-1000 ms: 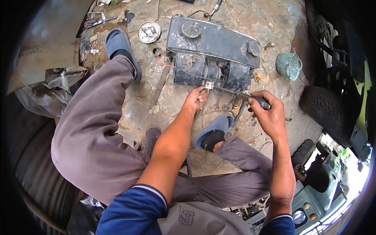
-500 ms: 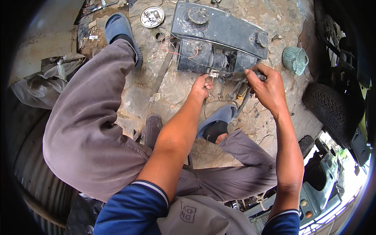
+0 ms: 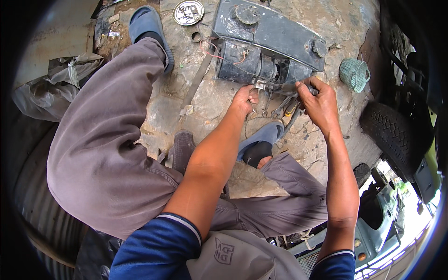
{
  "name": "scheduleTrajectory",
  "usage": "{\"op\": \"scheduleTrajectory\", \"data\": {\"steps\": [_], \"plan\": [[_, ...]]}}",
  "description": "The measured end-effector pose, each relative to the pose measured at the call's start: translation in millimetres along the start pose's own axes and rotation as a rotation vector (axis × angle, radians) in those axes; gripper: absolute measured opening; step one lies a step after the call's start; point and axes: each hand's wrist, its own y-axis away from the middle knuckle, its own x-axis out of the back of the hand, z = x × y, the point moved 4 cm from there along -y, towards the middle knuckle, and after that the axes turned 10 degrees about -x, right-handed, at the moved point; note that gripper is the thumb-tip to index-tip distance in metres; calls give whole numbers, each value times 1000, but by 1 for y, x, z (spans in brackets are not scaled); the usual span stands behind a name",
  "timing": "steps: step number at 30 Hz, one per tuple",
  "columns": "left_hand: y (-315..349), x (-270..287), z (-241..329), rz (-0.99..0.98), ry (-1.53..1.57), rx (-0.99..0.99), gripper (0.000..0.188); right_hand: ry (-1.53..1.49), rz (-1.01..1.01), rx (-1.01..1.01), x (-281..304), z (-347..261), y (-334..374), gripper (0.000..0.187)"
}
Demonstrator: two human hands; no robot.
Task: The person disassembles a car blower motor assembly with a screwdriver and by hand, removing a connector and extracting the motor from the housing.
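A dark casing (image 3: pixel 268 32) with round knobs lies on the ground ahead of me, and a black cylinder-shaped part (image 3: pixel 239 63) sits along its near side. My left hand (image 3: pixel 245 99) is closed with curled fingers at a small pale metal piece (image 3: pixel 260 85) by the casing's near edge. What the fingertips pinch is partly hidden. Closed around a dark, long tool (image 3: pixel 314 92), my right hand (image 3: pixel 318 100) is beside the casing's right end. The tool's shaft points left toward the pale piece; its exact kind is unclear. A thin red wire (image 3: pixel 219 57) loops over the cylinder.
Several wrenches (image 3: pixel 281 108) lie below the casing, near my sandalled foot (image 3: pixel 261 142). A round tin (image 3: pixel 188 12) stands at the far left, a green woven basket (image 3: pixel 353 74) at the right. Farther right are a tyre (image 3: pixel 389 135) and vehicle parts. Corrugated metal (image 3: pixel 46 205) borders the left.
The whole view has shifted slightly, so the casing appears a little right and higher. Both hands keep their places at the casing with the same hold.
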Motion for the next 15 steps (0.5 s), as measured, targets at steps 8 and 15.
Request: {"op": "scheduleTrajectory", "data": {"steps": [8, 15], "plan": [[0, -2, -2, 13, 9, 15, 19, 17, -43, -56, -3, 2, -4, 27], [-9, 7, -4, 2, -2, 17, 13, 155, -189, 157, 4, -14, 3, 22]]}}
